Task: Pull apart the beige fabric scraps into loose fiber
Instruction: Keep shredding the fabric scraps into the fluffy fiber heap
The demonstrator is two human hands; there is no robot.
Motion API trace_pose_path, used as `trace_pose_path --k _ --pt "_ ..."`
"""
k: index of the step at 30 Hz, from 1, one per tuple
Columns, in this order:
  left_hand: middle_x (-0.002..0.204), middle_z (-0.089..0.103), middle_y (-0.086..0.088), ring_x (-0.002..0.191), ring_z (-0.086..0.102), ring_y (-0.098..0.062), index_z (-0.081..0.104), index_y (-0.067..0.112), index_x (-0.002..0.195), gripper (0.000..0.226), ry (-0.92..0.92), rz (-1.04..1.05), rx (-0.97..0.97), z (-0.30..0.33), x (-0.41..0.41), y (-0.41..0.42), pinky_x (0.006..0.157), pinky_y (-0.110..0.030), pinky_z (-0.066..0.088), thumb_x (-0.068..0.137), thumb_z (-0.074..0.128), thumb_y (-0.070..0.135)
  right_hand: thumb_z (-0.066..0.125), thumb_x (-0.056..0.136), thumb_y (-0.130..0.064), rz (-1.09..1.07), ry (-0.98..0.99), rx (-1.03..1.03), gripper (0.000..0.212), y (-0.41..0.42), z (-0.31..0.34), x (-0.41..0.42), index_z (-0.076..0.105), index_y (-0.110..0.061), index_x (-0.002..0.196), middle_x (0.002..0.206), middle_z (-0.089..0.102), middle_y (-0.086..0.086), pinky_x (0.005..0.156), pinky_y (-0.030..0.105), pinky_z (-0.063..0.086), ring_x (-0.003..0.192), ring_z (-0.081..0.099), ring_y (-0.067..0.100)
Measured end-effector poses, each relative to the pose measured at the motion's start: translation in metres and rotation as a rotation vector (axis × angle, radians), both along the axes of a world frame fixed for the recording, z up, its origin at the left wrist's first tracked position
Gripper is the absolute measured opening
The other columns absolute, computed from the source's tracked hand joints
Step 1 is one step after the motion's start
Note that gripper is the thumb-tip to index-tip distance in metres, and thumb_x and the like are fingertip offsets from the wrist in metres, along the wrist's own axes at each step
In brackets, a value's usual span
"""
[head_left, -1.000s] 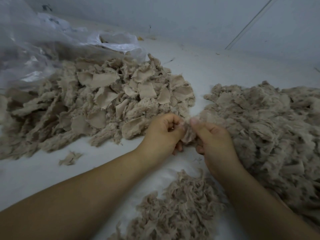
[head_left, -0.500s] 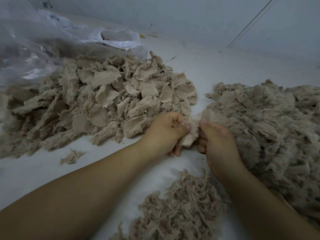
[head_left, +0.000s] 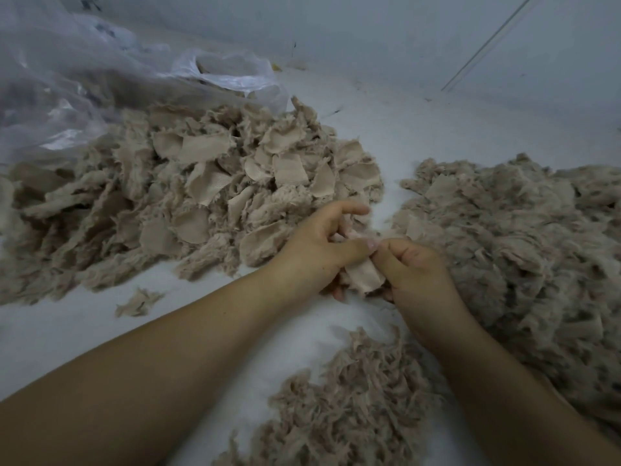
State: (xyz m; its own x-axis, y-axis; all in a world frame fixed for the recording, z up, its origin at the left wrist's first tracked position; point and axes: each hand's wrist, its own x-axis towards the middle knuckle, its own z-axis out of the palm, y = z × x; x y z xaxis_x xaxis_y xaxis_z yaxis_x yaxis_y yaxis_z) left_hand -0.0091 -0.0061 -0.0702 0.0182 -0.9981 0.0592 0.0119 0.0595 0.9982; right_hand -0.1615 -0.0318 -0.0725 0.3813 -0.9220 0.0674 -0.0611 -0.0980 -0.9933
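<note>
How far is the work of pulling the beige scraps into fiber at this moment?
Done: a large heap of loose fiber lies on the right, and a smaller fiber pile lies near the forearms. In hand: the left hand and right hand both pinch one fabric scrap. Left: a big pile of whole scraps on the left and one stray scrap. Roughly half seems done.

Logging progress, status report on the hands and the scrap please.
Left hand and right hand both pinching one beige fabric scrap. Scrap still woven, not fiber. Nothing in the way.
</note>
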Motion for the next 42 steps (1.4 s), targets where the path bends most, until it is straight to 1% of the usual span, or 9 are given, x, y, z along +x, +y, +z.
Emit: trace_pose_path --k 2,7,13,18,27,31,33,37,42 --pt "0.074 0.066 -0.007 0.048 0.057 -0.019 0.073 0.029 0.085 0.006 0.006 -0.012 -0.021 0.002 0.002 0.000 0.040 -0.027 0.048 0.086 0.071 0.023 0.055 0.100 -0.024 -0.005 0.015 0.004 0.032 -0.001 0.000 0.000 0.074 -0.004 0.083 0.077 0.072 0.022 0.058 0.033 0.052 0.064 0.064 0.025" --pt "0.053 0.059 -0.008 0.040 0.052 -0.018 0.067 0.009 0.067 0.026 0.107 0.223 -0.034 0.002 0.002 0.000 0.037 -0.022 0.043 0.093 0.065 0.015 0.054 0.100 -0.017 0.001 0.039 -0.004 0.030 -0.002 0.001 0.002 0.075 -0.008 0.080 0.084 0.071 0.027 0.075 0.054 0.057 0.076 0.066 0.040" --pt "0.044 0.049 -0.001 0.031 0.045 -0.014 0.054 0.006 0.071 0.029 0.090 0.376 -0.028 0.009 0.012 0.001 0.033 -0.017 0.030 0.099 0.048 0.008 0.046 0.104 -0.015 -0.085 -0.125 0.063 0.049 0.000 0.002 0.002 0.073 -0.019 0.063 0.049 0.058 -0.009 0.040 0.013 0.038 0.041 0.049 -0.002" --pt "0.062 0.061 -0.012 0.037 0.051 -0.020 0.059 0.002 0.093 0.034 0.011 -0.113 0.173 0.015 0.009 0.012 0.034 -0.019 0.033 0.086 0.071 0.034 0.044 0.104 -0.015 -0.046 -0.174 0.037 0.042 0.005 0.003 0.004 0.070 -0.015 0.072 0.051 0.060 -0.008 0.042 0.012 0.040 0.043 0.051 -0.002" --pt "0.041 0.054 -0.007 0.029 0.042 -0.014 0.068 0.006 0.069 0.027 -0.321 -0.531 0.222 0.025 0.033 0.019 0.038 -0.020 0.032 0.091 0.067 0.022 0.051 0.102 -0.023 -0.183 -0.065 -0.003 0.042 0.004 0.000 0.007 0.068 -0.013 0.065 0.055 0.062 0.005 0.048 0.026 0.046 0.051 0.055 0.013" --pt "0.067 0.071 -0.012 0.043 0.060 -0.016 0.075 0.010 0.088 0.007 -0.379 -0.765 0.289 0.029 0.041 0.021 0.043 -0.022 0.048 0.088 0.071 0.015 0.052 0.102 -0.024 -0.260 -0.082 0.031 0.043 0.001 0.002 0.007 0.065 -0.006 0.064 0.052 0.049 -0.001 0.043 0.023 0.034 0.044 0.040 0.005" --pt "0.085 0.075 -0.009 0.049 0.065 -0.018 0.074 0.017 0.104 0.020 -0.432 -0.813 0.306 0.032 0.044 0.021 0.044 -0.023 0.050 0.084 0.076 0.016 0.053 0.101 -0.023 -0.230 -0.039 -0.017 0.047 0.002 0.003 0.009 0.066 -0.016 0.056 0.047 0.045 -0.007 0.043 0.020 0.035 0.043 0.038 0.003" --pt "0.054 0.064 -0.007 0.036 0.051 -0.016 0.067 0.008 0.076 0.046 -0.464 -0.371 0.284 0.028 0.036 0.016 0.036 -0.018 0.037 0.069 0.077 0.052 0.052 0.102 -0.018 -0.185 -0.107 0.006 0.043 0.006 0.005 0.010 0.069 -0.021 0.063 0.048 0.056 -0.011 0.042 0.015 0.039 0.043 0.048 0.000" --pt "0.048 0.045 -0.012 0.031 0.034 -0.017 0.058 -0.004 0.072 0.035 -0.175 -0.014 0.189 0.014 0.017 0.011 0.037 -0.020 0.025 0.085 0.073 0.025 0.052 0.100 -0.014 -0.122 -0.117 -0.022 0.033 0.007 0.005 0.011 0.071 -0.012 0.072 0.051 0.062 -0.006 0.045 0.014 0.043 0.046 0.055 0.001"
